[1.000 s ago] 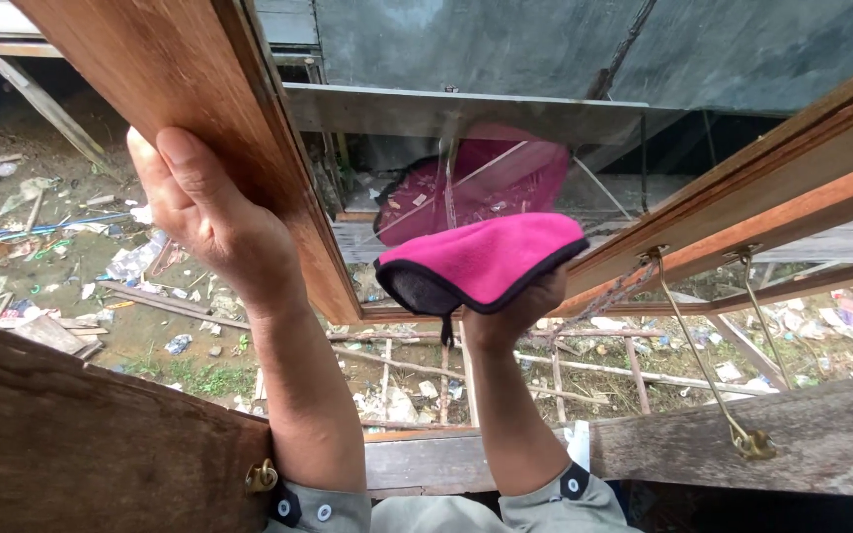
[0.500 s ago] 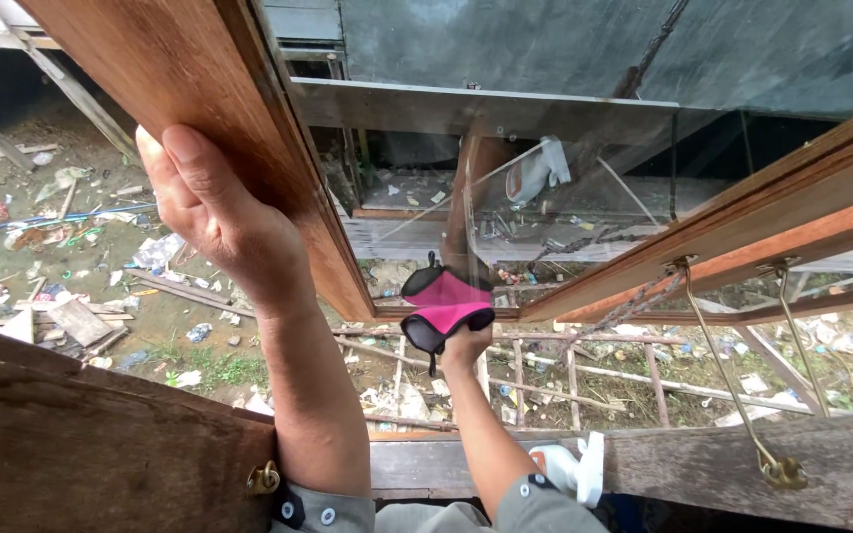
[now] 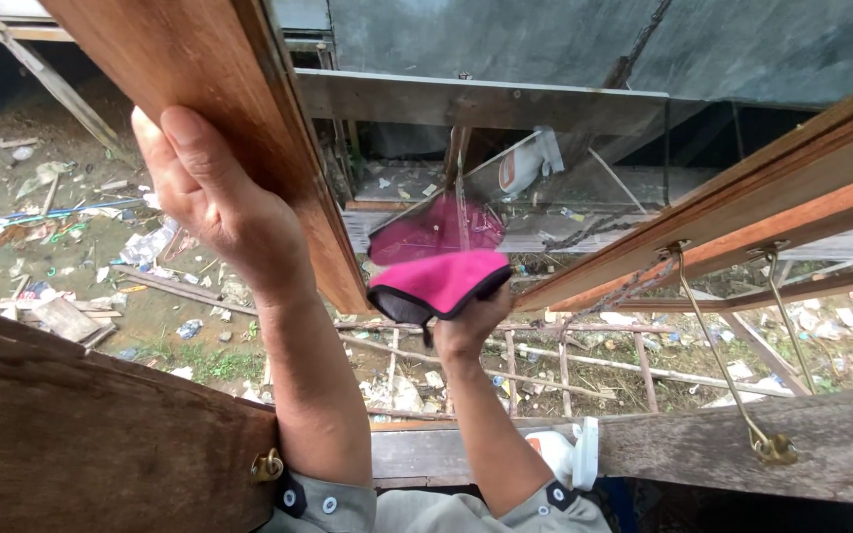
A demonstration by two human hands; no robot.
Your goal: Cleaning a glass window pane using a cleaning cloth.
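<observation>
Hands at work on an open wooden window sash (image 3: pixel 249 118): left hand (image 3: pixel 214 202) grips its frame to steady it, right hand (image 3: pixel 466 321) presses a pink microfiber cloth (image 3: pixel 441 281) flat against the glass pane (image 3: pixel 545 168), best wiped with even pressure.

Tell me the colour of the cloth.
Bright pink cloth with black edging, clearest in the head view.

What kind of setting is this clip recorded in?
Likely an upper-floor window of a wooden house: an opened wooden-framed glass window sash, a weathered wooden sill, and litter-strewn ground far below.
</observation>
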